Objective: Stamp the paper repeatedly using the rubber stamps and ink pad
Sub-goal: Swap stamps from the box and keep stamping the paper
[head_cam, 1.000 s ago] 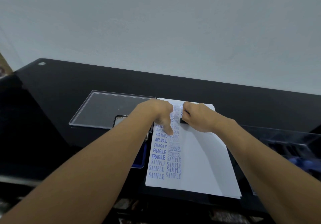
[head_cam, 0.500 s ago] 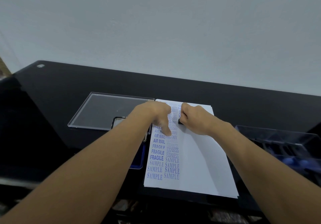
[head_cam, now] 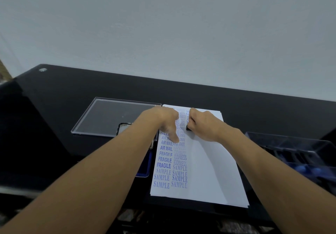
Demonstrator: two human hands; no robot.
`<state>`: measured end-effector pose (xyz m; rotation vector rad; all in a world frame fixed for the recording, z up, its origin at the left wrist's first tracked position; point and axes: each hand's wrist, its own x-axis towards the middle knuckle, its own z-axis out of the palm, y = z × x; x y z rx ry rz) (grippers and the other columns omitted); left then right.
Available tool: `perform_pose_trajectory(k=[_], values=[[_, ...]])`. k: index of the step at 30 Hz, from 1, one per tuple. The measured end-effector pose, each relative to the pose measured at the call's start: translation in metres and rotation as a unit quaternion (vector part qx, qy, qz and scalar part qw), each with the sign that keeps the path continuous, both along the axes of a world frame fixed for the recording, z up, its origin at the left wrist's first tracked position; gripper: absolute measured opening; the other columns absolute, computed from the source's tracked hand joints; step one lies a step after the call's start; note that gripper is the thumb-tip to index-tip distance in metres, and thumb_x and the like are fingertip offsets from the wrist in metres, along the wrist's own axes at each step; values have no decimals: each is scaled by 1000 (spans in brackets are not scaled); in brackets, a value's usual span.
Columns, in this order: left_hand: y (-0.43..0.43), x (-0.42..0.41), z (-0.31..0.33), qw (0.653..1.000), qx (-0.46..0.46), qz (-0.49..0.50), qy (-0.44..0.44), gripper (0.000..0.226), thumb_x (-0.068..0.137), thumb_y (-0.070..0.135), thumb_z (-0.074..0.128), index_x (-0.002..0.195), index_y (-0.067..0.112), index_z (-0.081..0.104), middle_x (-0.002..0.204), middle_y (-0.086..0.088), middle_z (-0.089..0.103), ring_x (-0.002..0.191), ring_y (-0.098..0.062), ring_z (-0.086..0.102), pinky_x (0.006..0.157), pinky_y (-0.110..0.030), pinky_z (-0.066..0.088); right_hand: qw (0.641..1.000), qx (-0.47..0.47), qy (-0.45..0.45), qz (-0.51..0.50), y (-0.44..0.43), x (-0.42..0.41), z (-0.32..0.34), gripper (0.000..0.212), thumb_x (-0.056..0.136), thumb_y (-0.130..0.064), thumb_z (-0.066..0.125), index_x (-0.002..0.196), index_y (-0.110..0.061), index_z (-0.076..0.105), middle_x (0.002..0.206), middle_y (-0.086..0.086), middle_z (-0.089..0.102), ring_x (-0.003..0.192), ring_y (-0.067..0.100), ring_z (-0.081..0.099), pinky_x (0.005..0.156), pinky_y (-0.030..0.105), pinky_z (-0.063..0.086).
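Several blue stamps (head_cam: pixel 307 169) in tray (head_cam: pixel 291 140), right hand (head_cam: pixel 204 124) gripping stamp (head_cam: pixel 188 127)

Small black rubber stamp (head_cam: pixel 187 128): nearly all buried inside curled right hand (head_cam: pixel 202 124), only dark corner shows.
Blue ink pad (head_cam: pixel 145 168): mostly under left forearm (head_cam: pixel 109 161), one corner visible.
Top stamped rows on white paper sheet (head_cam: pixel 209 161): covered by left hand (head_cam: pixel 163 121), faint, unreadable.
Clear plastic tray (head_cam: pixel 283 141) at right: cut by picture edge, blue contents blurred.
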<state>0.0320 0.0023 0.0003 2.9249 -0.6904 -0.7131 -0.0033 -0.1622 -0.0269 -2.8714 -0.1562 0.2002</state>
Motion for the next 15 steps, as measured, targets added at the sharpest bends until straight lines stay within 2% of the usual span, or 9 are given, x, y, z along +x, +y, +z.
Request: perform_pose_trajectory(k=[15], values=[[0, -1, 0, 1000, 0, -3, -6, 93, 76, 50, 82, 152, 21, 37, 149, 0, 47, 133, -26, 47, 107, -44, 45, 1000, -7, 0, 0, 3, -3, 2, 22, 102, -30, 43, 106, -9, 46, 90, 14, 64, 82, 30, 60, 72, 45, 50]])
